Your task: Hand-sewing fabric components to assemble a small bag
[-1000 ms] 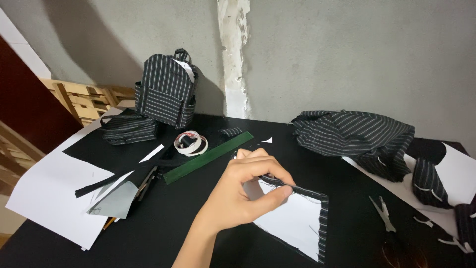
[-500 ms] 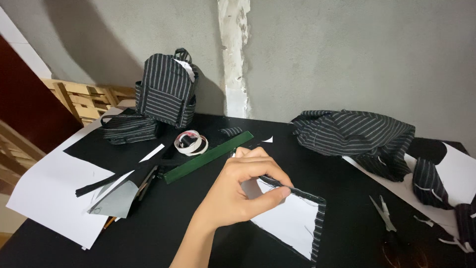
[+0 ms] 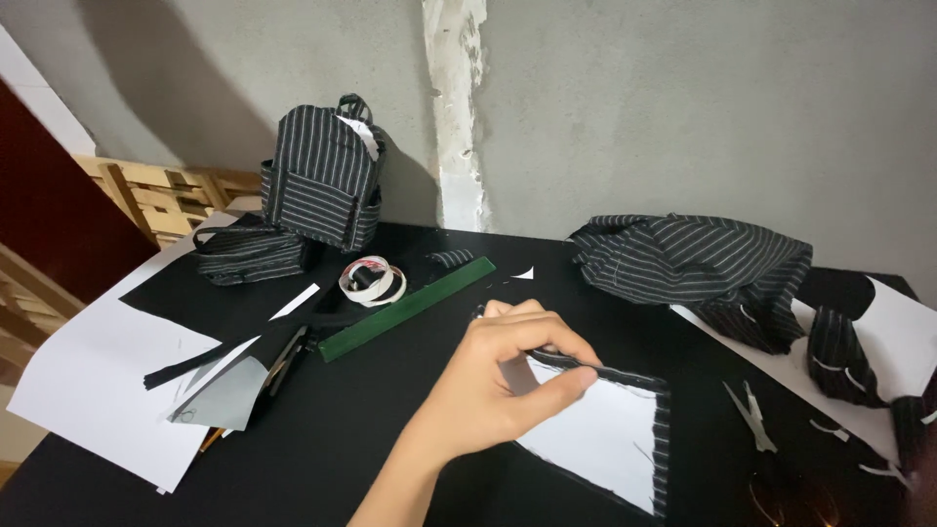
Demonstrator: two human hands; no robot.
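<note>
**One hand pinches the corner of a white-lined fabric panel on a black table**

At the far left, a big white paper sheet (image 3: 83, 385) hangs over the edge of the black table (image 3: 390, 429). On it lies a grey, folded piece of card (image 3: 229, 395), with a dark strip of fabric (image 3: 210, 353) running across beside it. Behind these, near the wall, a small striped backpack (image 3: 322, 181) stands upright, and a flattened striped pouch (image 3: 249, 254) lies just in front of it to the left. A roll of white tape (image 3: 373, 281) sits near the backpack's foot, touching or almost touching the upper part of a long green ruler (image 3: 410, 307) that lies aslant.

In the middle, the one hand in view (image 3: 503, 381) reaches in from the bottom edge; which hand it is cannot be told for sure, though the thumb's side suggests the left. Its thumb and fingers are closed in a pinch on the upper left corner of a fabric panel (image 3: 610, 434), white on its face with a dark striped border, which lies flat on the table just right of the hand.

Further right, a heap of striped cloth (image 3: 698, 263) lies near the wall. Small metal snips (image 3: 752, 415) rest on the table beside the panel, and more striped pieces (image 3: 839, 342) lie on another white sheet (image 3: 903, 337) at the far right.
</note>
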